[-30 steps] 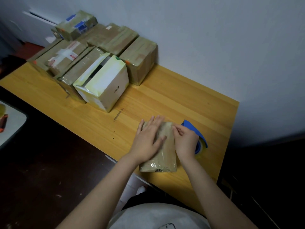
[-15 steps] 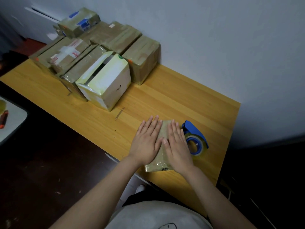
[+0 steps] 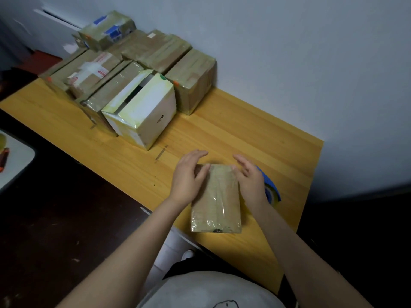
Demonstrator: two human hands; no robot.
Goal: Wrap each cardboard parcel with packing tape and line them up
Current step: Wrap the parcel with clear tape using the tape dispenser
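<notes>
A flat cardboard parcel [image 3: 216,201], covered in glossy clear tape, lies near the front edge of the wooden table [image 3: 255,134]. My left hand [image 3: 189,176] sits at its far left corner with the thumb touching the top and the fingers stretched out past it. My right hand [image 3: 249,176] is at the far right edge, fingers straight and relaxed, thumb against the parcel. Neither hand grips it. A blue tape dispenser [image 3: 272,188] lies just right of my right hand, partly hidden by it.
Several taped brown parcels [image 3: 191,81] are packed together at the table's back left against the wall. A white box [image 3: 142,110] wrapped in tape stands in front of them. A short strip of tape [image 3: 161,153] is stuck to the tabletop. A white tray [image 3: 15,161] is at the far left.
Both hands lay flat on top of the parcel, pressing it. They have since slid apart to its far corners, uncovering its top face. The parcel has stayed in place.
</notes>
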